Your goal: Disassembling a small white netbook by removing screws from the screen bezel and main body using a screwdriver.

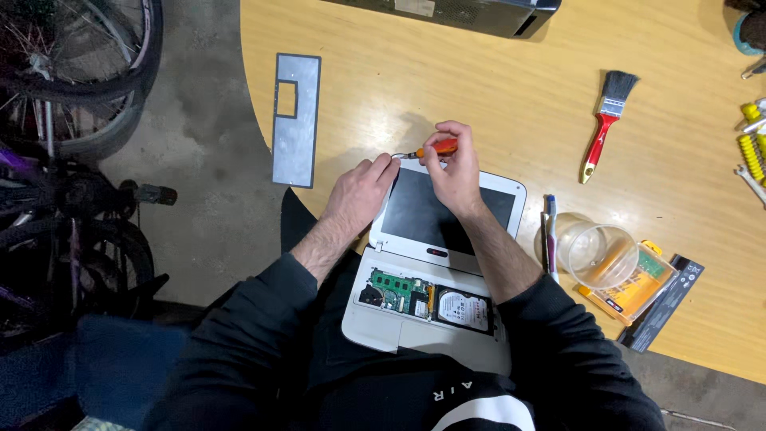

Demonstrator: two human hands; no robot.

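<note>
A small white laptop point(511, 198) lies opened flat at the table's near edge, its dark screen toward the table and its base on my lap. The base point(375, 326) has its cover off, showing a green circuit board point(391, 283) and a silver hard drive point(463, 310). My left hand point(359, 191) rests on the top left corner of the screen bezel. My right hand point(455, 172) grips an orange-handled screwdriver point(437, 148), its tip pointing left at that same corner beside my left fingertips.
A grey metal panel point(295, 120) lies half over the wooden table's point(479, 88) left edge. A red-handled paintbrush point(606, 124), a clear plastic cup point(598, 254), a pen point(550, 231), an orange-yellow package point(638, 283), yellow tools point(750, 148) lie right. Bicycles point(72, 120) stand at left.
</note>
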